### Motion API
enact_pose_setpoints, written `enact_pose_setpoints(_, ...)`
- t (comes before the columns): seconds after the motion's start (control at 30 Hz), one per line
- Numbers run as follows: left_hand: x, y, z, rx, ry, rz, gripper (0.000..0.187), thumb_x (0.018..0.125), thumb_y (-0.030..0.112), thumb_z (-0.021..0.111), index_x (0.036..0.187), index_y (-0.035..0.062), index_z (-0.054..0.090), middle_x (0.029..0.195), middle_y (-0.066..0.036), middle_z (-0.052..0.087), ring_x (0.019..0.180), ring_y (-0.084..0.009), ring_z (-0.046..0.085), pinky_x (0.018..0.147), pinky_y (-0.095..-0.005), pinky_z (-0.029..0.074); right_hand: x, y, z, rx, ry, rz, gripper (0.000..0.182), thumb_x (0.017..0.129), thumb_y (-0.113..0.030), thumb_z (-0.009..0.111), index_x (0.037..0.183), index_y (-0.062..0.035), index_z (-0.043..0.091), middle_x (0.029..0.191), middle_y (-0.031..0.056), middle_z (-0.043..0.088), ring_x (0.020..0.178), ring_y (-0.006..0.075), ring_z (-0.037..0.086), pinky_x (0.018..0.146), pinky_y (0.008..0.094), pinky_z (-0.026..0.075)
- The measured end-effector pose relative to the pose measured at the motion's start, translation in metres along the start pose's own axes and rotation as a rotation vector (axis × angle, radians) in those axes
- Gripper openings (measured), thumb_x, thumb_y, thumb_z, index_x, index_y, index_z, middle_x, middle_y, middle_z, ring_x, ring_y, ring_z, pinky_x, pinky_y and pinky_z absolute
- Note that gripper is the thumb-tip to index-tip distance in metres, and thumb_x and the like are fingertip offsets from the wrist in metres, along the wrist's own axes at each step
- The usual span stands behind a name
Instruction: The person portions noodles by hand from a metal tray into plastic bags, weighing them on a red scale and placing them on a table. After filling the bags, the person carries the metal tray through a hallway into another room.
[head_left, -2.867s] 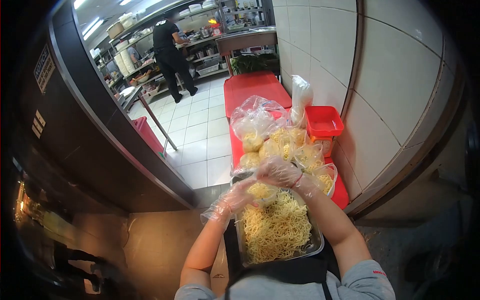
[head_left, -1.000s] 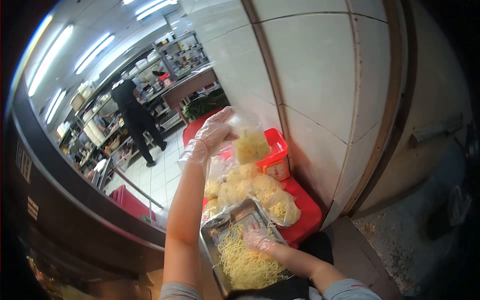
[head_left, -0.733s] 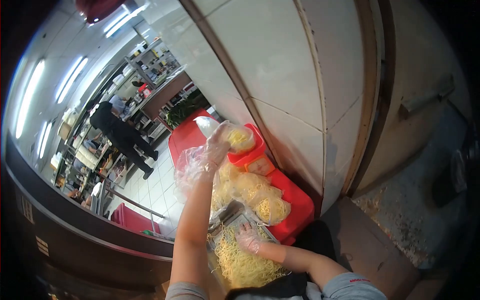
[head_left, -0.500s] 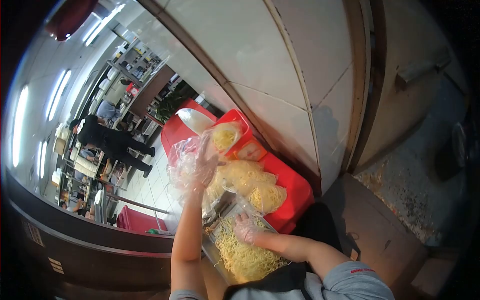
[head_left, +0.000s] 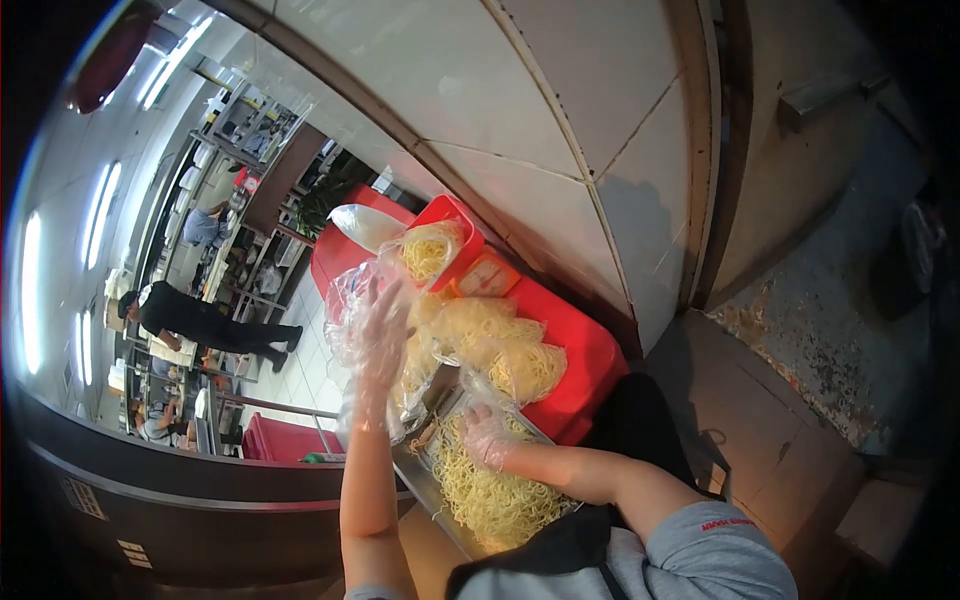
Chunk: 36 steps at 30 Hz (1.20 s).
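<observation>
My left hand (head_left: 378,325), in a clear plastic glove, is raised with its fingers stretched out beside crumpled clear plastic bags (head_left: 345,305). It appears to hold nothing, though the clear plastic blurs its outline. My right hand (head_left: 487,437), also gloved, rests on loose yellow noodles (head_left: 490,500) with its fingers apart. The noodles lie heaped in a metal tray (head_left: 415,472) close to my body. Beyond the tray, several clear bags of noodles (head_left: 528,370) lie on a red surface (head_left: 590,365). Another bag of noodles (head_left: 430,250) sits in a red tub (head_left: 462,215).
An orange box with a pale face (head_left: 487,277), perhaps a scale, stands by the tub. A white bag (head_left: 365,226) lies behind. A tiled wall (head_left: 500,190) rises on the right. At left, a person in black (head_left: 200,318) stands near kitchen shelving, beyond a dark counter (head_left: 180,520).
The view has shifted slightly. My left hand has lifted a little with its fingers more extended by the bags. My right hand remains on the noodles.
</observation>
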<state>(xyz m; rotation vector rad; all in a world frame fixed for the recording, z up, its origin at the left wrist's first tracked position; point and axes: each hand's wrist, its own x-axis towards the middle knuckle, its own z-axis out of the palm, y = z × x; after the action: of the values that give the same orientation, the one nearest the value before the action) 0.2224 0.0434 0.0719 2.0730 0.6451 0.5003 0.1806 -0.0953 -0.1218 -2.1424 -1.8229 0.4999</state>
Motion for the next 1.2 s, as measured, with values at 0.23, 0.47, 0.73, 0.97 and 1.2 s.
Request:
enact_pose_setpoints(0.23, 0.088, 0.059, 0.005, 0.3, -0.13, -0.093, 0.03, 0.088, 0.01, 0.055, 0.114, -0.0051, 0.056, 0.121, -0.017, 0.053, 0.113, -0.0241, 0.052, 0.096, -0.037, 0.045, 0.013, 0.004, 0.03, 0.038, 0.019, -0.026, 0.054, 0.088, -0.023, 0.042, 0.139, -0.0053, 0.04, 0.145, 0.0215, 0.034, 0.133, 0.0422, 0.031, 0.108, 0.0638, 0.017)
enact_pose_setpoints(0.47, 0.081, 0.098, -0.112, -0.449, 0.011, -0.13, 0.039, 0.087, -0.001, 0.056, 0.125, -0.0043, 0.05, 0.112, -0.021, 0.063, 0.086, -0.0245, 0.069, 0.073, -0.0326, 0.06, 0.004, 0.004, 0.001, -0.051, -0.108, -0.073, 0.056, 0.091, -0.022, 0.04, 0.144, -0.0054, 0.034, 0.151, 0.0199, 0.026, 0.138, 0.0426, 0.026, 0.11, 0.0615, 0.015)
enact_pose_setpoints(0.73, 0.062, 0.022, -0.182, -0.225, -0.032, -0.012, 0.034, 0.088, 0.007, 0.06, 0.121, 0.0037, 0.053, 0.109, -0.012, 0.064, 0.087, -0.0247, 0.069, 0.072, -0.0318, 0.06, 0.004, -0.004, -0.011, -0.101, -0.196, -0.049, 0.062, 0.09, -0.028, 0.044, 0.146, -0.0064, 0.029, 0.153, 0.019, 0.022, 0.14, 0.0431, 0.02, 0.11, 0.0616, 0.015)
enact_pose_setpoints(0.97, 0.053, -0.077, -0.179, -0.2, 0.272, 0.033, 0.047, 0.084, 0.008, 0.066, 0.128, 0.0061, 0.052, 0.114, -0.012, 0.062, 0.103, -0.025, 0.063, 0.084, -0.0325, 0.057, 0.007, 0.001, 0.006, -0.172, -0.199, -0.029, 0.076, 0.087, -0.041, 0.054, 0.148, -0.0085, 0.024, 0.154, 0.0175, 0.018, 0.141, 0.0417, 0.019, 0.11, 0.0598, 0.019)
enact_pose_setpoints(1.2, -0.011, -0.185, -0.102, 0.022, 0.166, -0.264, 0.051, 0.079, -0.003, 0.065, 0.128, 0.007, 0.056, 0.137, -0.011, 0.051, 0.124, -0.0221, 0.049, 0.105, -0.0322, 0.039, 0.005, -0.004, -0.014, -0.223, -0.249, -0.07, 0.077, 0.088, -0.044, 0.055, 0.148, -0.0073, 0.024, 0.153, 0.0205, 0.021, 0.139, 0.0423, 0.024, 0.109, 0.0576, 0.024)
